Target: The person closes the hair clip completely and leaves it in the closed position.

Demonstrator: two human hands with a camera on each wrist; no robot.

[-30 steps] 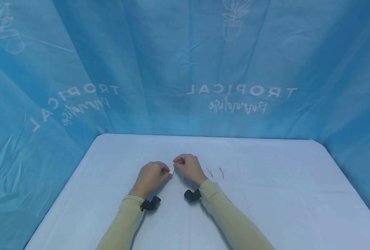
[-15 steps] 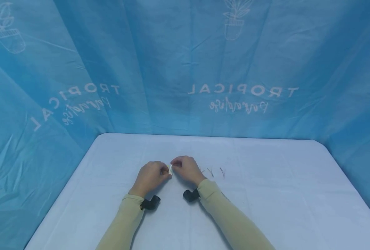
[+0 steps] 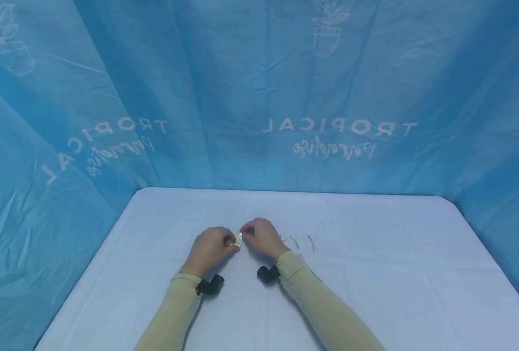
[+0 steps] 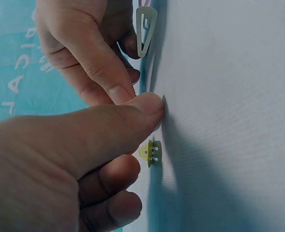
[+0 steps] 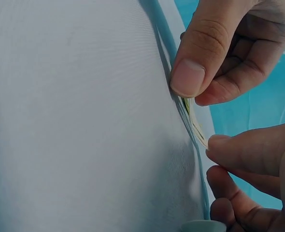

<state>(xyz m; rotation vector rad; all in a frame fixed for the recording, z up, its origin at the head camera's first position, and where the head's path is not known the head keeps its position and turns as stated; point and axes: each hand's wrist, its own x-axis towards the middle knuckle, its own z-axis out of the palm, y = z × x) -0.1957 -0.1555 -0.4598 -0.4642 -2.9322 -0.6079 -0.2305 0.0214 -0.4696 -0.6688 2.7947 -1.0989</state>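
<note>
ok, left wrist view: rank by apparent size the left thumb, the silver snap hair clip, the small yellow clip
1. left thumb, largest, though it sits closest to the camera, which inflates it.
2. silver snap hair clip.
3. small yellow clip, partly hidden behind the thumb, so only roughly smaller than the silver one.

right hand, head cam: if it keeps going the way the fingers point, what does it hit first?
Probably the small white card that the right hand already pinches, and directly behind it the left hand. The fingers point toward the left hand, with only the card between. Depth is hard to judge.
</note>
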